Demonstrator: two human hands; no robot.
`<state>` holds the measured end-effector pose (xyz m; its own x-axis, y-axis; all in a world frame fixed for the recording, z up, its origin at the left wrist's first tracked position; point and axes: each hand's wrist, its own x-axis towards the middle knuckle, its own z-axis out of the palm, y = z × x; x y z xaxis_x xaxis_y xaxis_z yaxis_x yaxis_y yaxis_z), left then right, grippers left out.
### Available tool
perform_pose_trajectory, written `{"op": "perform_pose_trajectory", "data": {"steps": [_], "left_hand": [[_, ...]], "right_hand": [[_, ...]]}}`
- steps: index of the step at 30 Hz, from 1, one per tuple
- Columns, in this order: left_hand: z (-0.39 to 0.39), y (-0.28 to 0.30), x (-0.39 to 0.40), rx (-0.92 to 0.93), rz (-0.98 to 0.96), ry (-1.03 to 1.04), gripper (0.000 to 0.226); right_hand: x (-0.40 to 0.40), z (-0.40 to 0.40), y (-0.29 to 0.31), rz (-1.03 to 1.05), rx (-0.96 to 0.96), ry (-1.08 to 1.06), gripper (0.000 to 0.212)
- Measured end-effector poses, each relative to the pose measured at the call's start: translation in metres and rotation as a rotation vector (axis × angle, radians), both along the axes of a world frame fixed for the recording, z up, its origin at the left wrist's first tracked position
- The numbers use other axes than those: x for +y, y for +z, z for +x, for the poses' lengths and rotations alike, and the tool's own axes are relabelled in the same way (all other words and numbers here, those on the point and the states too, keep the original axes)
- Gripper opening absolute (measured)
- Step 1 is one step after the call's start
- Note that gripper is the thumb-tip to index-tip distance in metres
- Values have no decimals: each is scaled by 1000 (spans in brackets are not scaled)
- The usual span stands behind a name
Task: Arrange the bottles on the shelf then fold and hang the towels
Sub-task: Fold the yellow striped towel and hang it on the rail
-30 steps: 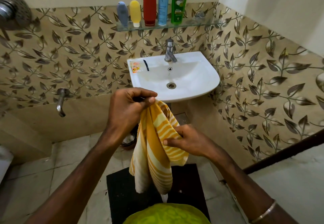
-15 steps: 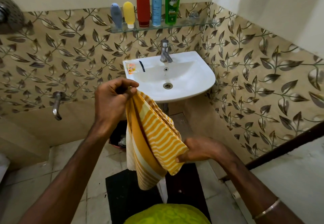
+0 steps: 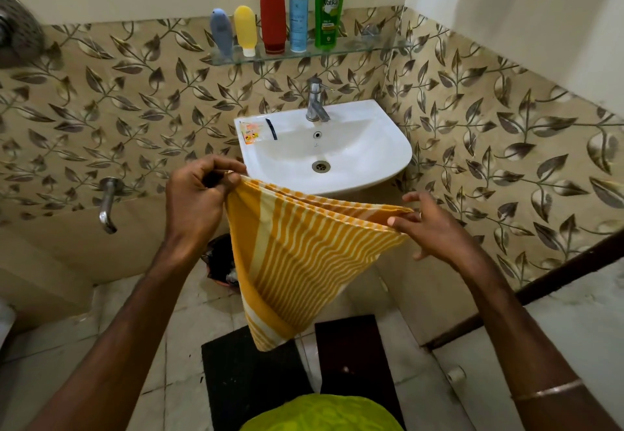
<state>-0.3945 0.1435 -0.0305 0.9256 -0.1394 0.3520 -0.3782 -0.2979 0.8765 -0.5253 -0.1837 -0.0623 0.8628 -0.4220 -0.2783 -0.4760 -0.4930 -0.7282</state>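
Note:
A yellow and white striped towel [image 3: 297,258] hangs folded in front of the sink, its top edge stretched between both hands. My left hand [image 3: 199,201] pinches the left corner in a closed fist. My right hand [image 3: 432,228] pinches the right corner with thumb and fingertips. On the glass shelf [image 3: 371,48] stand several bottles in a row: a grey-blue tube [image 3: 221,30], a yellow tube [image 3: 245,29], a red bottle [image 3: 273,10], a white and blue pump bottle [image 3: 299,11] and a green bottle [image 3: 330,5].
A white sink [image 3: 381,160] with a steel tap [image 3: 315,99] sits just behind the towel. A wall tap [image 3: 107,204] sticks out at the left. Two dark mats [image 3: 243,376] lie on the floor. A dark bin [image 3: 221,260] sits under the sink.
My right hand has lifted the towel's lower corner up and out to the right, so the hanging towel is now spread level between both hands. The view has shifted slightly.

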Motion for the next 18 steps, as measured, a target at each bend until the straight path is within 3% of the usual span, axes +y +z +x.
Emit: {"op": "perform_pose_trajectory", "data": {"steps": [4, 6, 12, 18], "left_hand": [[2, -4, 6, 13, -19, 3, 26], [2, -5, 8, 10, -7, -7, 27], [3, -8, 10, -5, 31, -58, 30], [15, -13, 20, 26, 50, -57, 29]], "right_hand": [[-9, 0, 6, 64, -46, 29, 83], [-9, 2, 6, -28, -47, 52, 84], [1, 12, 10, -545, -194, -29, 27], [4, 21, 22, -682, -177, 10, 18]]}}
